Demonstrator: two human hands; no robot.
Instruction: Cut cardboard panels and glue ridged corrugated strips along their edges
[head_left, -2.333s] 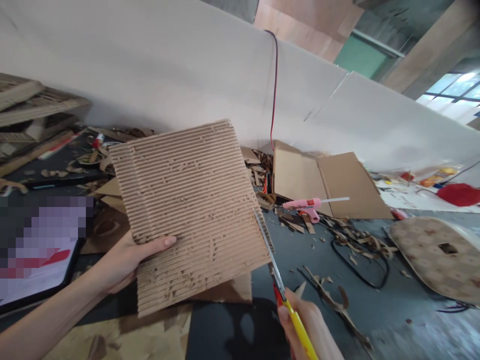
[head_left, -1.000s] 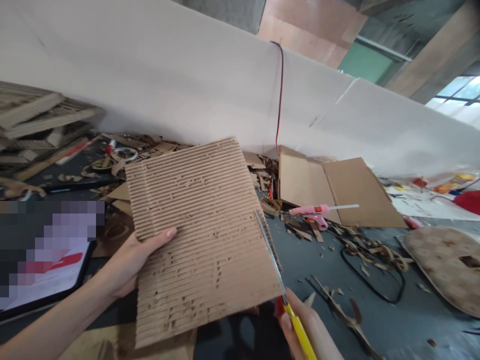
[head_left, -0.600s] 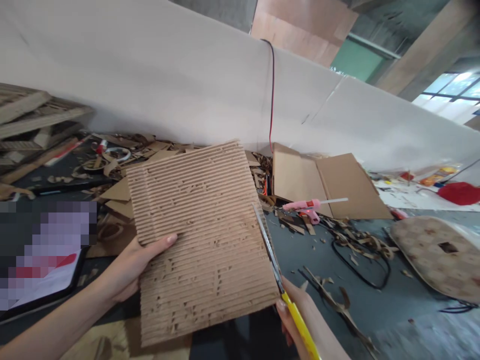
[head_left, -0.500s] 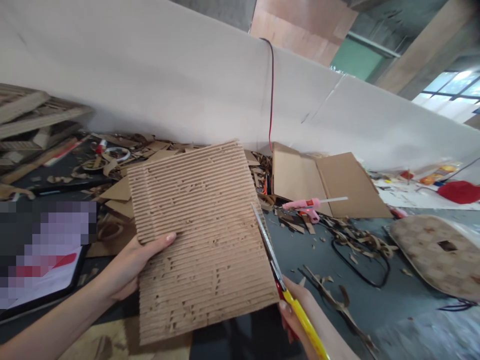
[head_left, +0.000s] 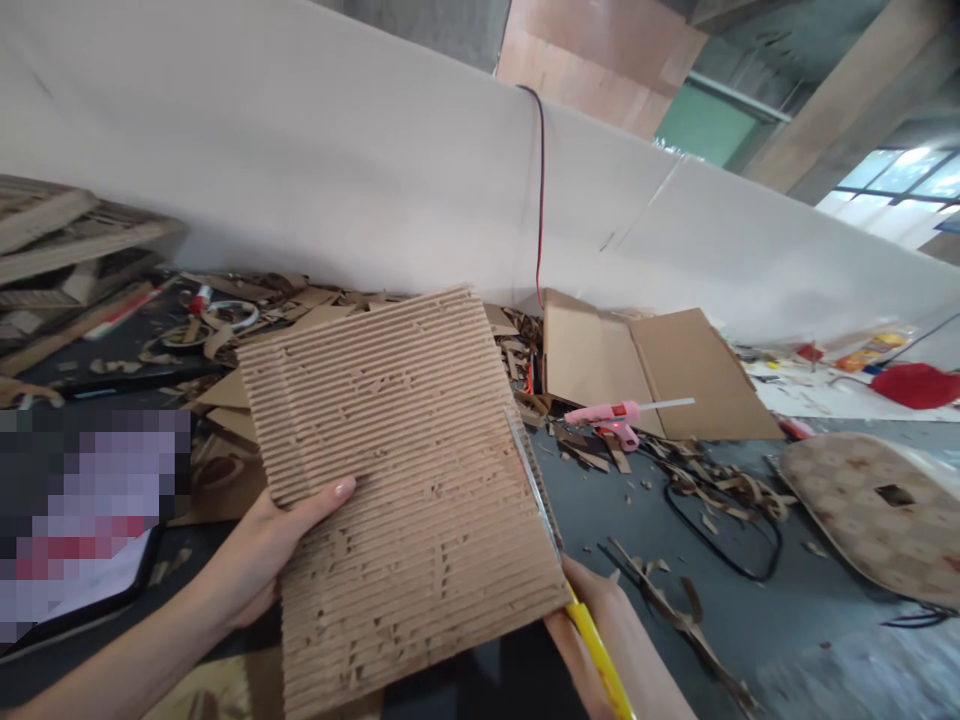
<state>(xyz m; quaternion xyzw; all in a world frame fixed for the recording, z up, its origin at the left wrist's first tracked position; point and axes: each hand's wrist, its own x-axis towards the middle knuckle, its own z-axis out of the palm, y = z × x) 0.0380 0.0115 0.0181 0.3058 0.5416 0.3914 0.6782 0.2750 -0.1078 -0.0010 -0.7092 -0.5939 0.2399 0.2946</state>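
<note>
My left hand (head_left: 277,545) grips the left edge of a corrugated cardboard sheet (head_left: 405,480), thumb on the ribbed face and the other fingers hidden behind it. The sheet is held up, tilted, above the table. At its right edge, my right hand (head_left: 607,620) is closed on scissors (head_left: 596,645) with yellow on the handle; the fingers are partly hidden by the sheet and handle. One blade lies over the ribbed face, pointing up and away along the right edge. The other blade is hidden behind the cardboard, and a narrow strip shows beyond the visible blade.
A pink glue gun (head_left: 611,418) lies right of the sheet, before a folded cardboard piece (head_left: 675,370). A black cable (head_left: 720,565), paper scraps and a patterned pouch (head_left: 877,510) are at right. A tablet (head_left: 112,560) stands left, with wooden pieces (head_left: 67,240) behind.
The scissor blades have drawn closer together along the right edge, and my right hand has turned slightly. The sheet has shifted a little downward; my left hand keeps its hold.
</note>
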